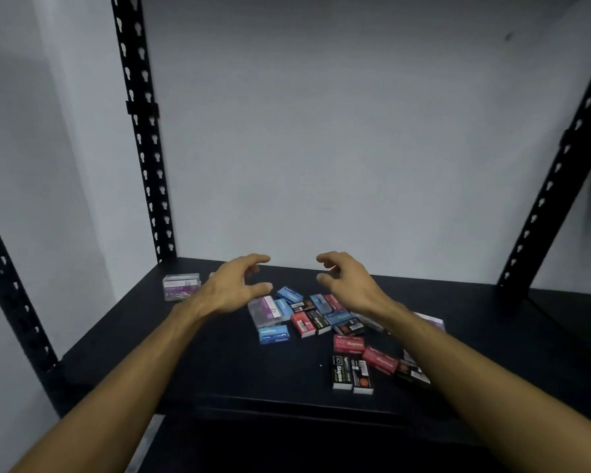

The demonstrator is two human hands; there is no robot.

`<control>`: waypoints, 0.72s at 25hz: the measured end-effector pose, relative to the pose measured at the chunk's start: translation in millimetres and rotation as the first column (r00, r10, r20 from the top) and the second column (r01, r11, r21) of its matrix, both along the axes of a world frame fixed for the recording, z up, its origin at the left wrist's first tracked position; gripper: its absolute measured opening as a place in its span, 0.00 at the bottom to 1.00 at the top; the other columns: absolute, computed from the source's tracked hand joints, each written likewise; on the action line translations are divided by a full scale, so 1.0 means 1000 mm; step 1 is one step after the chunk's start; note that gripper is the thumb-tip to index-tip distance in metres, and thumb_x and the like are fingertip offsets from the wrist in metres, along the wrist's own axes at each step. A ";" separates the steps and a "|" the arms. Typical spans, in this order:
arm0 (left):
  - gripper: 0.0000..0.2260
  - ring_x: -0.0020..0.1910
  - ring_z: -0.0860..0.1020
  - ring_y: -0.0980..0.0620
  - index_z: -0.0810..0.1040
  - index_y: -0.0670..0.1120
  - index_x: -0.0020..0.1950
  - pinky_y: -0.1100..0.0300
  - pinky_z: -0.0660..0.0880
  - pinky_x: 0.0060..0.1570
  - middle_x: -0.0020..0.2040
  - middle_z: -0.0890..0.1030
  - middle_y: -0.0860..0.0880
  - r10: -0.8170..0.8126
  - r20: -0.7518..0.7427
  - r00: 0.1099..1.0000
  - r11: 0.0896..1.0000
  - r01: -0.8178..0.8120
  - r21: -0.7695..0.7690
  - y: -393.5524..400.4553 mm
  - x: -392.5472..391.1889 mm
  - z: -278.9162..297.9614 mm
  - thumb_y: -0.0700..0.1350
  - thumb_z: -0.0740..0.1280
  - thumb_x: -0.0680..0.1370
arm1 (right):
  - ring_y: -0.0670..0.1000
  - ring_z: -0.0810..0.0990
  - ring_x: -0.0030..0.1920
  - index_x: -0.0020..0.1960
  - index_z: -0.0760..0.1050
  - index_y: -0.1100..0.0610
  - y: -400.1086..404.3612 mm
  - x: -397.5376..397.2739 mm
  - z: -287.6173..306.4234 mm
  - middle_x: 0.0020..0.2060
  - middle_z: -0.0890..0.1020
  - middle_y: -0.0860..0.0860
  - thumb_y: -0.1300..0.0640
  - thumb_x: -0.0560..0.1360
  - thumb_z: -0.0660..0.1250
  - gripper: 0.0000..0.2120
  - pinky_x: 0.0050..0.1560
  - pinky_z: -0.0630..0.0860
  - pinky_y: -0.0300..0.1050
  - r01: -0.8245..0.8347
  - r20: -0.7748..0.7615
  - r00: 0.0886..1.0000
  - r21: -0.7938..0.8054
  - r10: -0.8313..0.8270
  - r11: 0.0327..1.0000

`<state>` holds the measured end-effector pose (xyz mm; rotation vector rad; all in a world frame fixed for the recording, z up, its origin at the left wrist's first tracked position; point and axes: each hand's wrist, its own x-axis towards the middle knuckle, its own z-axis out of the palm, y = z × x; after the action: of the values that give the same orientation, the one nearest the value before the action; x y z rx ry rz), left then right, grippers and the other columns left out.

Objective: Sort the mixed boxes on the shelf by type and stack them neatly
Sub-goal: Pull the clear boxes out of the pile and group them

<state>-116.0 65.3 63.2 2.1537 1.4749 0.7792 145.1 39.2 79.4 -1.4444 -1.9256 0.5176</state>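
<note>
A clear box (181, 286) is sitting alone near the shelf's (123, 353) back left corner. The left hand (234, 285) is hovering over the shelf, grip released, fingers loosely spread, holding nothing. Blue, red and black boxes (321, 322) are lying mixed in a loose pile mid-shelf. The right hand (347, 281) is hovering above them, grip likewise released.

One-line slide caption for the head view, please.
Both bare hands, left and right, hover open above mixed small blue, red and black cardboard staple boxes on the black metal shelf.
</note>
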 end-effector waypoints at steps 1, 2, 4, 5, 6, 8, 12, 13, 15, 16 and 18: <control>0.28 0.68 0.72 0.52 0.67 0.56 0.74 0.53 0.71 0.65 0.70 0.73 0.48 -0.022 -0.022 1.000 0.999 0.021 -0.040 -0.003 0.010 -0.004 0.54 0.71 0.75 | 0.47 0.75 0.59 0.71 0.71 0.52 -0.006 0.012 -0.002 0.64 0.74 0.51 0.53 0.80 0.65 0.20 0.56 0.71 0.41 0.021 -0.002 1.000 0.003 -0.021 1.000; 0.29 0.69 0.72 0.51 0.66 0.56 0.74 0.51 0.71 0.66 0.71 0.73 0.48 -0.040 -0.050 0.998 0.996 0.036 -0.077 -0.006 0.017 -0.009 0.54 0.71 0.75 | 0.47 0.75 0.59 0.70 0.71 0.52 -0.010 0.022 -0.004 0.63 0.74 0.51 0.53 0.80 0.65 0.19 0.56 0.72 0.41 0.046 0.008 0.999 0.007 -0.046 0.999; 0.29 0.69 0.71 0.52 0.67 0.54 0.74 0.49 0.71 0.67 0.72 0.72 0.49 -0.057 -0.102 0.993 0.991 0.043 -0.127 -0.010 0.025 -0.018 0.54 0.71 0.75 | 0.48 0.75 0.59 0.70 0.71 0.53 -0.017 0.043 -0.010 0.63 0.75 0.51 0.54 0.80 0.65 0.19 0.58 0.73 0.43 0.094 0.035 0.995 0.001 -0.094 0.996; 0.28 0.69 0.72 0.52 0.67 0.54 0.74 0.50 0.72 0.66 0.72 0.72 0.50 -0.054 -0.132 0.990 0.990 0.036 -0.139 -0.011 0.027 -0.020 0.54 0.71 0.75 | 0.48 0.75 0.59 0.69 0.72 0.54 -0.018 0.052 -0.013 0.63 0.76 0.52 0.54 0.79 0.65 0.19 0.59 0.73 0.43 0.114 0.046 0.992 -0.009 -0.114 0.993; 0.28 0.67 0.72 0.52 0.68 0.54 0.74 0.52 0.72 0.65 0.72 0.72 0.50 -0.051 -0.168 0.985 0.989 0.027 -0.143 -0.011 0.028 -0.022 0.54 0.71 0.75 | 0.48 0.75 0.59 0.69 0.72 0.54 -0.020 0.060 -0.017 0.63 0.76 0.52 0.54 0.79 0.65 0.19 0.59 0.73 0.43 0.133 0.060 0.989 -0.018 -0.132 0.991; 0.27 0.65 0.73 0.51 0.69 0.55 0.73 0.54 0.72 0.62 0.71 0.73 0.49 -0.038 -0.232 0.972 0.987 0.000 -0.160 -0.011 0.027 -0.022 0.54 0.70 0.75 | 0.48 0.75 0.59 0.69 0.72 0.55 -0.021 0.074 -0.026 0.64 0.76 0.52 0.55 0.79 0.65 0.19 0.59 0.72 0.43 0.170 0.115 0.980 -0.034 -0.165 0.985; 0.28 0.58 0.72 0.54 0.66 0.54 0.75 0.58 0.70 0.54 0.70 0.73 0.48 -0.025 -0.252 0.967 0.968 -0.039 -0.246 -0.010 0.025 -0.022 0.53 0.70 0.76 | 0.51 0.75 0.60 0.69 0.73 0.52 -0.019 0.094 -0.043 0.64 0.76 0.53 0.50 0.79 0.65 0.20 0.64 0.72 0.53 0.256 0.336 0.916 -0.076 -0.217 0.964; 0.29 0.57 0.72 0.55 0.65 0.53 0.76 0.59 0.70 0.54 0.69 0.73 0.48 -0.029 -0.242 0.970 0.967 -0.034 -0.252 -0.010 0.025 -0.022 0.52 0.70 0.76 | 0.51 0.76 0.60 0.70 0.72 0.51 -0.018 0.097 -0.045 0.63 0.77 0.52 0.47 0.78 0.64 0.21 0.64 0.71 0.55 0.270 0.381 0.899 -0.095 -0.216 0.958; 0.30 0.58 0.72 0.55 0.65 0.52 0.76 0.59 0.71 0.55 0.69 0.73 0.48 -0.035 -0.210 0.977 0.967 -0.019 -0.253 -0.009 0.023 -0.021 0.51 0.71 0.76 | 0.51 0.77 0.57 0.71 0.72 0.50 -0.017 0.100 -0.047 0.62 0.77 0.52 0.43 0.78 0.63 0.23 0.63 0.71 0.55 0.279 0.428 0.881 -0.124 -0.202 0.952; 0.31 0.60 0.72 0.54 0.65 0.51 0.76 0.58 0.71 0.57 0.69 0.73 0.48 -0.036 -0.189 0.981 0.967 -0.013 -0.253 -0.009 0.023 -0.021 0.51 0.72 0.75 | 0.50 0.76 0.55 0.71 0.72 0.49 -0.017 0.101 -0.047 0.60 0.77 0.51 0.41 0.78 0.63 0.25 0.61 0.72 0.53 0.277 0.438 0.878 -0.131 -0.194 0.952; 0.33 0.66 0.72 0.51 0.65 0.49 0.76 0.53 0.72 0.64 0.71 0.72 0.47 -0.032 -0.161 0.986 0.968 -0.010 -0.252 -0.008 0.023 -0.020 0.50 0.74 0.74 | 0.49 0.75 0.51 0.71 0.72 0.49 -0.016 0.104 -0.047 0.57 0.75 0.51 0.38 0.76 0.64 0.27 0.54 0.71 0.49 0.270 0.446 0.878 -0.156 -0.176 0.950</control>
<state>-93.2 57.5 42.9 2.0687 1.5481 0.3917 248.8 23.2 32.7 -2.0331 -2.0348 0.3225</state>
